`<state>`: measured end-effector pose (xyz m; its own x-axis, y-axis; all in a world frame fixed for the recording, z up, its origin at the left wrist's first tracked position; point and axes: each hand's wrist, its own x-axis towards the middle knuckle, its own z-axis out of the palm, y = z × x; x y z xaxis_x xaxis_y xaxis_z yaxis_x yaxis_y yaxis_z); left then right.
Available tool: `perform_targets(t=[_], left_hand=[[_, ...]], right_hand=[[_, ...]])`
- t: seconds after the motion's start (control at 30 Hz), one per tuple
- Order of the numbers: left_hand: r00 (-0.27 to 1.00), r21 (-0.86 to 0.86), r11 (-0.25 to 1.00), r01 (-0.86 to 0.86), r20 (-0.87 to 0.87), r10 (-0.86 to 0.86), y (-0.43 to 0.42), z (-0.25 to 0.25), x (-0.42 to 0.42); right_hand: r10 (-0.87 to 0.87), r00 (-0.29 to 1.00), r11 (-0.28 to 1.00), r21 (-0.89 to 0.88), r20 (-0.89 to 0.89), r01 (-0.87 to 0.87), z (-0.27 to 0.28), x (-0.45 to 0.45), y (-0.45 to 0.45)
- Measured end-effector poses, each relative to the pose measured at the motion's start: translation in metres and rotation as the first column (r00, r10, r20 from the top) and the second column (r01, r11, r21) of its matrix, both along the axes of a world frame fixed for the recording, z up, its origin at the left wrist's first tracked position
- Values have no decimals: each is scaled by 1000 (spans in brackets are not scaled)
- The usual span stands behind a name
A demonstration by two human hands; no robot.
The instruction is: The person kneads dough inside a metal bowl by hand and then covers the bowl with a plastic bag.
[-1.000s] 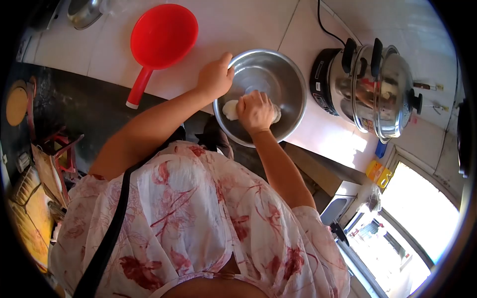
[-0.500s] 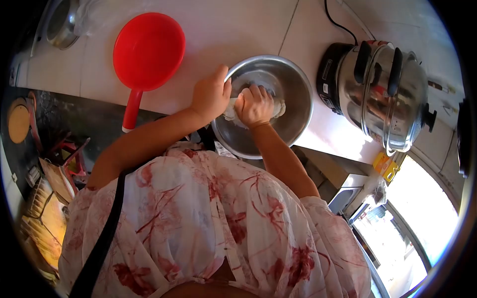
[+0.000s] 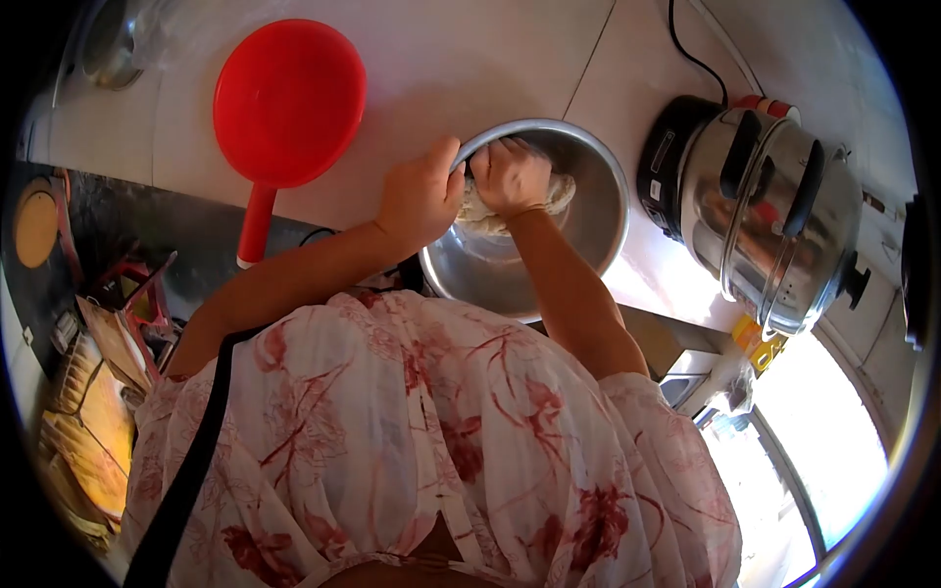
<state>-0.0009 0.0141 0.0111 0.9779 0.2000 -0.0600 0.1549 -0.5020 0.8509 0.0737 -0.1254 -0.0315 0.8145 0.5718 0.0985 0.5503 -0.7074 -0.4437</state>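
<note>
A wide steel bowl (image 3: 600, 230) stands near the counter's front edge with pale dough (image 3: 485, 218) inside. My left hand (image 3: 421, 196) grips the bowl's left rim, thumb side up. Inside the bowl, my right hand (image 3: 512, 176) is closed, its fingers curled down at the upper side of the dough. The dough shows on both sides of my right wrist; what lies under the fingers is hidden.
A red dipper (image 3: 289, 103) lies left of the bowl, its handle past the counter edge. On the right stands a steel electric pot (image 3: 765, 216) with black handles and a cord. A metal pot (image 3: 110, 49) sits far left.
My right hand has moved up within the bowl, toward its far wall, uncovering more dough. My left hand stays on the rim. The view has shifted a little.
</note>
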Motion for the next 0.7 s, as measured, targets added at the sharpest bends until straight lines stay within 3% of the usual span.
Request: perform_targets(t=[0.33, 0.43, 0.5, 0.6, 0.63, 0.7], left_hand=[[997, 68, 996, -64, 56, 61, -4, -7, -2], [997, 110, 992, -62, 61, 56, -3, -8, 1], [996, 115, 991, -70, 58, 63, -4, -12, -2], [995, 152, 987, -49, 88, 36, -4, -15, 1], [994, 163, 985, -59, 105, 42, -4, -15, 1], [989, 174, 982, -76, 137, 52, -3, -14, 4]], right_hand=[[-40, 993, 998, 42, 112, 35, -5, 5, 2], [-65, 997, 997, -33, 47, 67, 5, 2, 3], [-157, 977, 964, -238, -144, 120, 18, -11, -4], [-173, 980, 912, -392, -96, 122, 51, -37, -13], [-130, 991, 953, -276, -14, 121, 44, -51, -20], [-74, 996, 972, -222, 41, 81, 31, -71, -32]])
